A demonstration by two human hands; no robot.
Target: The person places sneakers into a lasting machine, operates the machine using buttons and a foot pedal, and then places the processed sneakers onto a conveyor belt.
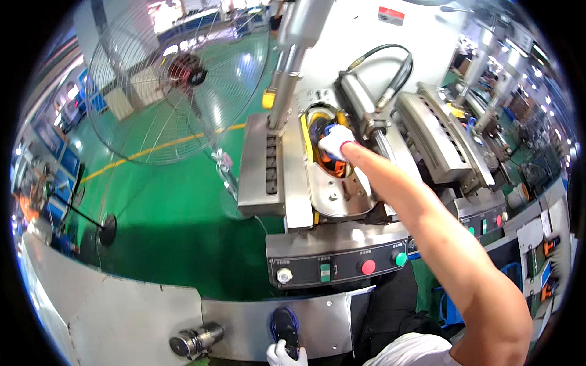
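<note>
My right arm stretches forward into a metal press. The white-gloved right hand [337,141] has its fingers curled on a dark shoe with orange parts [334,166], which sits in the oval cavity of the press [342,198]. My fingers and glove cover much of the shoe's upper. Low in the view, my left hand [285,355], also white-gloved, grips the near end of a black shoe with a blue-purple sole edge [283,323]. That shoe lies on a steel tabletop [244,338].
A metal cylinder [196,340] lies left of the near shoe. The control panel [342,265] carries red, green and white buttons. A large caged fan [183,79] stands at left on the green floor. A second press station [433,137] is at right, and a steel column [290,79] rises beside the cavity.
</note>
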